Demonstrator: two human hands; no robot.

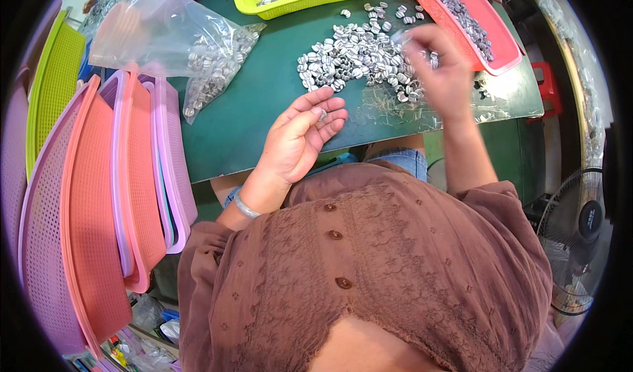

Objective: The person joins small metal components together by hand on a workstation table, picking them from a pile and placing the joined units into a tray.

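My left hand (304,133) is turned palm up at the table's near edge. Its thumb presses a small silver metal piece (322,115) against the fingers. Just beyond it spreads a loose pile of small curved silver metal pieces (356,52). Over the pile's right side is my right hand (440,68), blurred by motion with its fingers bent. A pale smear shows at its fingertips, and I cannot make out whether it holds anything.
A pink basket (504,64) of grey pieces stands right of the pile on the green table (257,124). At the back is a yellow-green tray (290,8). A clear plastic bag (148,42) of pieces lies left, near stacked baskets (105,200). A fan (572,227) is at right.
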